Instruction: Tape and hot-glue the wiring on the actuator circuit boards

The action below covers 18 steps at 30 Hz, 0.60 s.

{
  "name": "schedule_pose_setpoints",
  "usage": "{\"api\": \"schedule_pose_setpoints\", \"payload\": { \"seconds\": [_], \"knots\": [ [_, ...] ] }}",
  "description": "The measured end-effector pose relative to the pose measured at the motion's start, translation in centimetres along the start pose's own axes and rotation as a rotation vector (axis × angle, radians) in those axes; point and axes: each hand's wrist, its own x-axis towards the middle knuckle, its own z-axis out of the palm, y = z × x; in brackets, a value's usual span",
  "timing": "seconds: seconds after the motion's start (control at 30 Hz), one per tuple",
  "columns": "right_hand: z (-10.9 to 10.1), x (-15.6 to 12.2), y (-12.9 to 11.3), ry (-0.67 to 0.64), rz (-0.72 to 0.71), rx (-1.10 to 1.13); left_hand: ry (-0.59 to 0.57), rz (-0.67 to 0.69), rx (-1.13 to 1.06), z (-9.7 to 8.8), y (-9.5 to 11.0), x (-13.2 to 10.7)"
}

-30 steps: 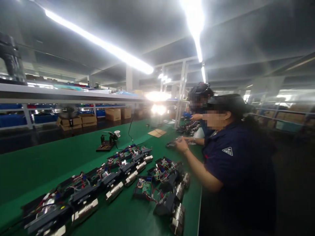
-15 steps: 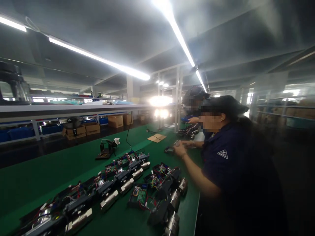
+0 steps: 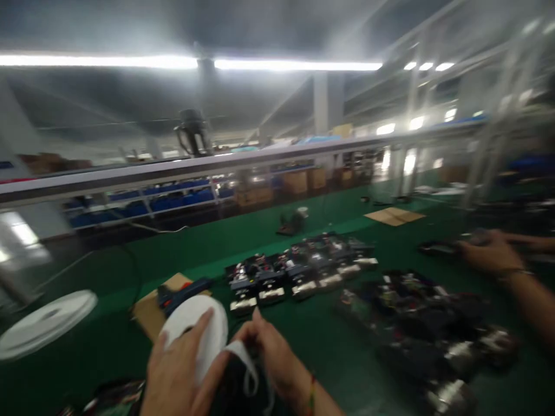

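Observation:
My left hand [image 3: 173,375] is closed on a white reel [image 3: 202,323], with its fingers spread over the flat face. A white strip [image 3: 246,361] loops down between my two hands. My right hand [image 3: 273,355] pinches this strip, thumb and fingers together. Something dark lies beneath the hands, too blurred to name. Just behind the reel, a dark tool with an orange part [image 3: 182,296] rests on a cardboard sheet [image 3: 150,315].
A second white reel [image 3: 47,323] is at the left. Device assemblies with wires and metal cylinders [image 3: 299,266] stand in a row on the green table [image 3: 303,358]; more assemblies [image 3: 420,329] lie to the right. A co-worker's hand [image 3: 489,251] works at the far right.
The view has swung left and down. Both my hands, the reel and the strip have come into view, while the co-worker has shifted to the right edge.

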Motion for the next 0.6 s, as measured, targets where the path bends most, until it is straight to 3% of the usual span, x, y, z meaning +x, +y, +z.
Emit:
{"api": "schedule_pose_setpoints", "payload": {
  "seconds": [0.13,0.3,0.47,0.6],
  "knots": [
    [0.2,1.0,2.1,-0.044,0.072,0.139,-0.2,-0.081,0.008,-1.6,0.6,-1.7],
    [0.0,0.7,1.5,-0.168,0.114,0.173,-0.302,-0.058,-0.075,-1.5,1.4,-1.8],
    [0.8,0.2,1.1,-0.279,0.175,0.224,-0.155,-0.11,-0.009,-0.5,0.6,-2.7],
    [1.6,-0.1,1.4,-0.317,0.229,0.286,-0.028,-0.204,-0.09,0.8,1.0,-3.2]
  ]
}}
